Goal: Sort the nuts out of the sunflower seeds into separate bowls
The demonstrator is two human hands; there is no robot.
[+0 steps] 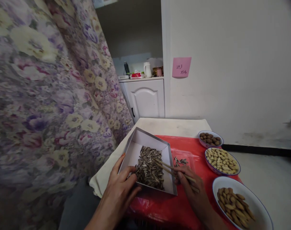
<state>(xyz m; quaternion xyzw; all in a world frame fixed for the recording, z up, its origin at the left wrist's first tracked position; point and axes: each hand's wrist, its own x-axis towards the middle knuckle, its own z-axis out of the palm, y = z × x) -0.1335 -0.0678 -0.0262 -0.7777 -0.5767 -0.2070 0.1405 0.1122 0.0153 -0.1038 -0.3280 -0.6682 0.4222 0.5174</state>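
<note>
A pale open box (145, 139) holds a heap of striped sunflower seeds (150, 167) and sits tilted toward me. My left hand (120, 188) grips its near left edge, some fingers over the rim by the seeds. In my right hand (190, 188) is a pair of chopsticks (168, 167), closed round near their rear ends. Their tips reach over the box's right wall and touch the heap; whether a seed is between them I cannot tell. Just right of the box, a few sunflower seeds (180, 161) lie on a clear plastic tray (191, 159).
Along the right side stand three bowls: brown round nuts (209, 139), pistachios (222, 160) and almonds (234, 204). A red sheet (200, 163) covers part of the cream tablecloth (174, 126). A floral curtain (64, 105) hangs left; a white cabinet (146, 99) stands behind.
</note>
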